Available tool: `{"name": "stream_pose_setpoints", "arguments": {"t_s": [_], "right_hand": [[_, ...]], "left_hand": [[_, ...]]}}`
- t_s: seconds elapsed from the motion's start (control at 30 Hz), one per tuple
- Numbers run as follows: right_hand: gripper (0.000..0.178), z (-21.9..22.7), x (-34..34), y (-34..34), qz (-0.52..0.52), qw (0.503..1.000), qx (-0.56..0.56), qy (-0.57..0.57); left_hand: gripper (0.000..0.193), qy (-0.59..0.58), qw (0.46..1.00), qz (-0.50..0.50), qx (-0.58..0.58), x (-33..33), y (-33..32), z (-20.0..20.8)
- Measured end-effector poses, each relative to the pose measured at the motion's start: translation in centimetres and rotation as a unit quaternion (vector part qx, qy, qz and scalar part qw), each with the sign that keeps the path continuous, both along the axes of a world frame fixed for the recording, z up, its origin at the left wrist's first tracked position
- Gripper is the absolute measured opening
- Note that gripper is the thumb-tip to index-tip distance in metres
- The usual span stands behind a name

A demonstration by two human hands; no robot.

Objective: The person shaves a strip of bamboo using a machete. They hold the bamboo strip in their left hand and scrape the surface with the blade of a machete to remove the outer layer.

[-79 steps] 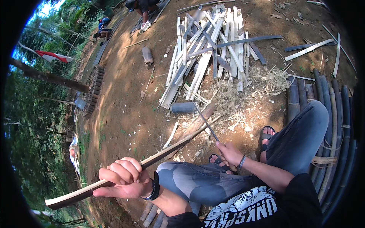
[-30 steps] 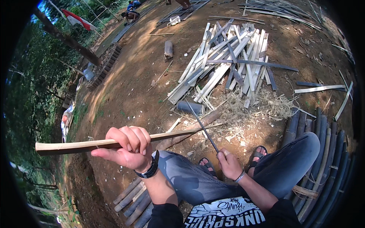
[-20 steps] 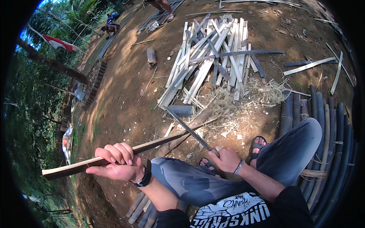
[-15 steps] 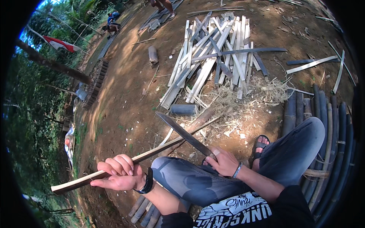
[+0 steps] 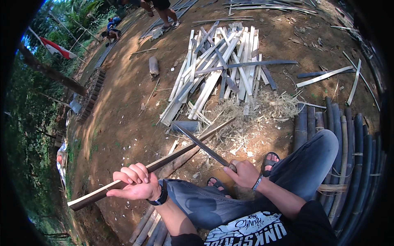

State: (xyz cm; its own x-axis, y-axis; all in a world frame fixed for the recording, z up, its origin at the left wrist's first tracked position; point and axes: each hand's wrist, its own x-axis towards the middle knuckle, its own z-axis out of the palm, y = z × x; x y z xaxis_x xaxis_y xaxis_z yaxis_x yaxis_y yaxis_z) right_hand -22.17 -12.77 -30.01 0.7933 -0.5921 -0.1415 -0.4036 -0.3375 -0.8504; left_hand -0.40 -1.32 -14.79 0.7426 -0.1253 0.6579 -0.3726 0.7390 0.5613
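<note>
My left hand (image 5: 135, 182) is wrapped round a long split bamboo strip (image 5: 174, 156), dark on its skin side and pale along the cut side. The strip slants from low left up toward the middle, its far end above the wood shavings. In my right hand (image 5: 243, 174) is the handle of a machete (image 5: 204, 149), the fingers closed round it. Its dark blade points up and to the left and crosses the strip near the strip's far part. Whether blade and strip touch, I cannot tell.
Ahead lies a heap of pale split bamboo strips (image 5: 209, 92), with curly shavings (image 5: 262, 110) beside it. Dark bamboo poles (image 5: 301, 127) are stacked at my right. A short bamboo piece (image 5: 186, 126) and a log (image 5: 153, 65) rest on the ground. Other people (image 5: 164, 14) are at the far left.
The machete's blade has turned, now showing a narrower face across the strip. My left hand and the strip sit slightly further right in view. The whole view has shifted a little.
</note>
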Motion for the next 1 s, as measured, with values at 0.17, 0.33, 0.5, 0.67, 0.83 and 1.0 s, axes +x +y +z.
{"name": "stream_pose_setpoints", "arguments": {"t_s": [0.17, 0.33, 0.5, 0.67, 0.83, 1.0], "right_hand": [[0.04, 0.9, -0.6, 0.2, -0.002, 0.999, 0.037, -0.013], [0.04, 0.9, -0.1, 0.9, -0.025, 0.996, 0.082, 0.027], [0.053, -1.3, 0.0, 1.5, -0.058, 0.976, 0.205, -0.051], [0.056, -2.1, 0.1, 0.9, -0.063, 0.976, 0.203, -0.054], [0.058, 0.9, 1.2, 1.3, -0.035, 0.943, 0.293, -0.152], [0.06, -6.5, 1.4, -0.4, -0.106, 0.942, 0.312, -0.056]], "left_hand": [[0.061, -0.027, 0.997, -0.074, -0.016, -0.9, 1.3, 3.0], [0.062, 0.011, 0.998, -0.06, 0.007, 0.4, -0.6, -0.1], [0.064, -0.051, 0.99, -0.131, 0.003, -1.3, -1.4, 0.2], [0.065, -0.057, 0.988, -0.145, -0.001, -1.3, -1.9, 0.4], [0.065, -0.09, 0.983, -0.162, 0.007, -1.4, -2.1, 0.6], [0.064, -0.085, 0.982, -0.166, 0.001, -0.2, -1.6, -0.1]]}}
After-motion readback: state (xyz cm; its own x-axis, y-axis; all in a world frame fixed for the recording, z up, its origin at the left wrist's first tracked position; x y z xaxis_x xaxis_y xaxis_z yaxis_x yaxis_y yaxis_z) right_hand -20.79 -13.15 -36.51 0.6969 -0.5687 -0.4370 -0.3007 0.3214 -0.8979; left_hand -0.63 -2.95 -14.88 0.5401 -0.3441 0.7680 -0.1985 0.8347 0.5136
